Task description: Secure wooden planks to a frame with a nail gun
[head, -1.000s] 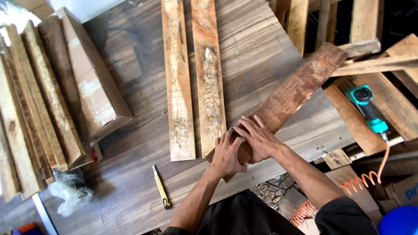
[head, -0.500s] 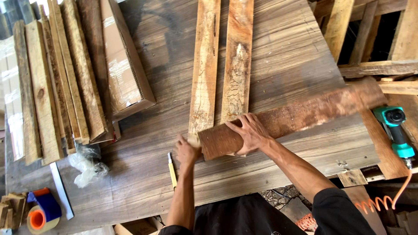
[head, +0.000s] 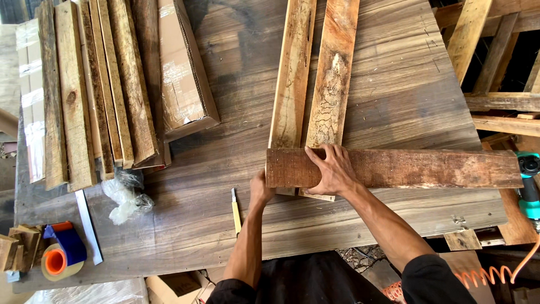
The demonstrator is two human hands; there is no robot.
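Note:
A reddish-brown plank (head: 427,168) lies crosswise over the near ends of two pale upright planks, the left plank (head: 291,73) and the right plank (head: 333,73), on a grey wooden tabletop (head: 394,84). My right hand (head: 332,170) presses flat on top of the reddish plank near its left end, fingers spread. My left hand (head: 261,189) holds the plank's left end from below and beside it. A yellow pencil (head: 237,213) lies on the table just left of my left wrist.
A stack of rough planks (head: 95,90) and a flat cardboard box (head: 183,67) lie at the left. Crumpled plastic (head: 126,194), a tape dispenser (head: 62,253) and small wood blocks (head: 17,247) sit at the front left. A teal power tool (head: 529,188) with an orange coiled hose (head: 484,276) is at the right edge.
The reddish plank has swung from a diagonal to lie straight across the two pale planks. My left hand moved from the table to the plank's left end.

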